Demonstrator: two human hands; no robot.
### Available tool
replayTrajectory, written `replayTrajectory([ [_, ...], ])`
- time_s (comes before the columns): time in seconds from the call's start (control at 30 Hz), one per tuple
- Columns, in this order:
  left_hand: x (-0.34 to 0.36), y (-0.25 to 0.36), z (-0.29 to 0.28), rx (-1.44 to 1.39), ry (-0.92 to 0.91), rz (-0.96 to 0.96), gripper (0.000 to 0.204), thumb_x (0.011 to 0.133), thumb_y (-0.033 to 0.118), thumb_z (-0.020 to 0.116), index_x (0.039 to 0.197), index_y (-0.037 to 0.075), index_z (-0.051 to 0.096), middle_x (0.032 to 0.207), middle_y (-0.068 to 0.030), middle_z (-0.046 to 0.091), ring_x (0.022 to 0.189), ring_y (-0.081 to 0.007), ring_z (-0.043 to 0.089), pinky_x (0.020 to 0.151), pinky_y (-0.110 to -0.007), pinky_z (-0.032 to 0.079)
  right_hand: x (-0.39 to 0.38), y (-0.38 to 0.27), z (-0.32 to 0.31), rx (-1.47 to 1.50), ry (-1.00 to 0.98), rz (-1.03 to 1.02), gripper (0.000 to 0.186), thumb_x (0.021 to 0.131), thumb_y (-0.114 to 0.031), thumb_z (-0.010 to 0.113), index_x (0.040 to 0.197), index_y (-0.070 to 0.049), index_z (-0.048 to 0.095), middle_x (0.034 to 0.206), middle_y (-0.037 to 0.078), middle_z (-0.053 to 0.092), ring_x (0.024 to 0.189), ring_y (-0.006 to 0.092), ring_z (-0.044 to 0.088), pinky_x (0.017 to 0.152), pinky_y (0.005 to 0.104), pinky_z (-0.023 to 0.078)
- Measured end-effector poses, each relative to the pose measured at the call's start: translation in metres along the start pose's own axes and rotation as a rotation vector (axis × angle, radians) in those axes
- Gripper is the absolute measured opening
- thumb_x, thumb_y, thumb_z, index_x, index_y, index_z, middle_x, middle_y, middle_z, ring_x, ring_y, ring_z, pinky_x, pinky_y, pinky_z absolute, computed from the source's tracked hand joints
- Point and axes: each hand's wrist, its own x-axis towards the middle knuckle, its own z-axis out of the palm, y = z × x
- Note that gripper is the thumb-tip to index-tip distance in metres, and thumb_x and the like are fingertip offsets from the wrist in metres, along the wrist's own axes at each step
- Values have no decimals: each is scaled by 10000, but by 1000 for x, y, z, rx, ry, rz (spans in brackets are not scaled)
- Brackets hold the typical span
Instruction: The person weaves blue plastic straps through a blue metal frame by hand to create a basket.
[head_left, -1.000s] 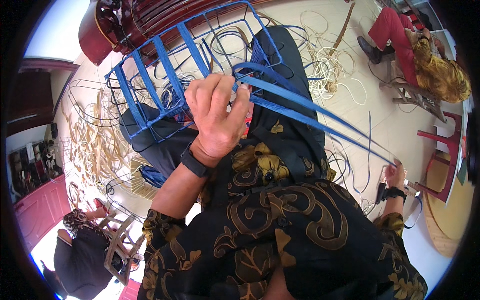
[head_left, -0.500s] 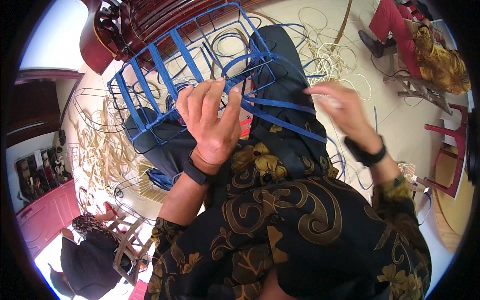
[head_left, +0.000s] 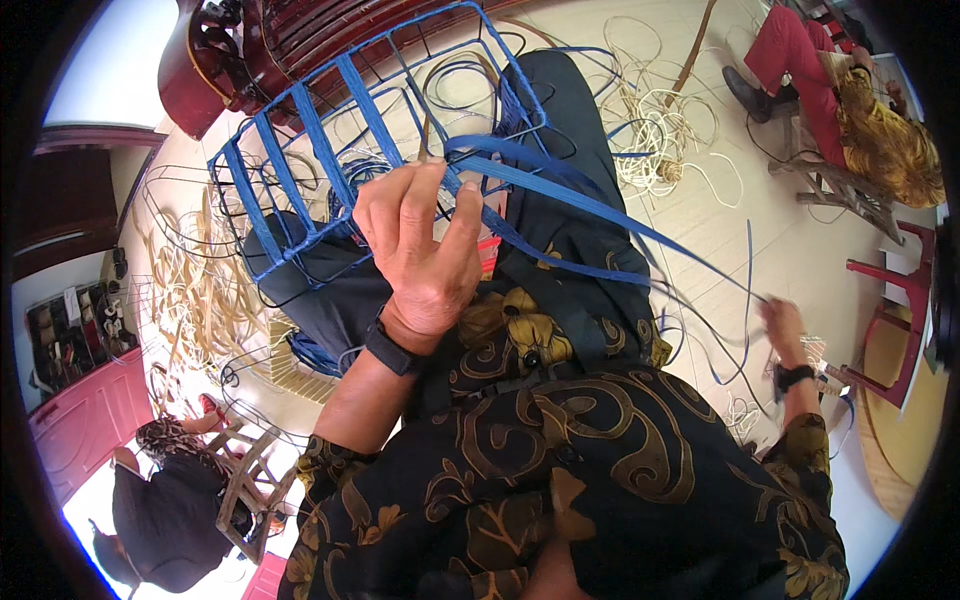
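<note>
A person in a dark patterned shirt looks down at their own lap, where a blue wire frame (head_left: 322,146) rests tilted over the knees; the left hand (head_left: 425,235) is at its near rail, right of the bands, fingers bent and pinched onto the rail where the strips cross; the right hand (head_left: 783,328) reaches far out to the right, its fingers seemingly closed on the end of a long blue strip (head_left: 600,207), though small and blurred there; this strip runs nearly straight between the hands, while a second strip (head_left: 570,264) droops loosely below it.

The work looks partway along; four broad blue bands (head_left: 372,110) already cross the frame from rail to rail, with open gaps between them; the rails look wrapped in blue as well; right of the fourth band, thin uprights show bare and the span looks unfilled, so covering seems left to do there; the underside cannot be judged.

Pale cord (head_left: 655,150) lies tangled on the floor to the right, tan strips (head_left: 195,260) heaped to the left.
</note>
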Motion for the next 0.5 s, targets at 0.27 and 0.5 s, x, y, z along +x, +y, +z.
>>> replayTrajectory([
  [0.27,-1,-1,-2,4,-21,-16,298,643,12,723,939,46,730,1148,-139,657,1052,-327,623,881,-446,466,21,0,-46,-107,107,-13,387,879,-152,676,1242,-16,683,1245,174,691,1177,335,651,992,444,531],
  [0.5,4,4,-6,-13,-47,-55,338,643,-76,733,954,55,760,1139,-131,689,1061,-339,635,916,-432,509,-2,-400,-104,823,-85,-1067,282,978,-144,587,1200,10,668,1077,182,715,949,354,698,831,433,551],
])
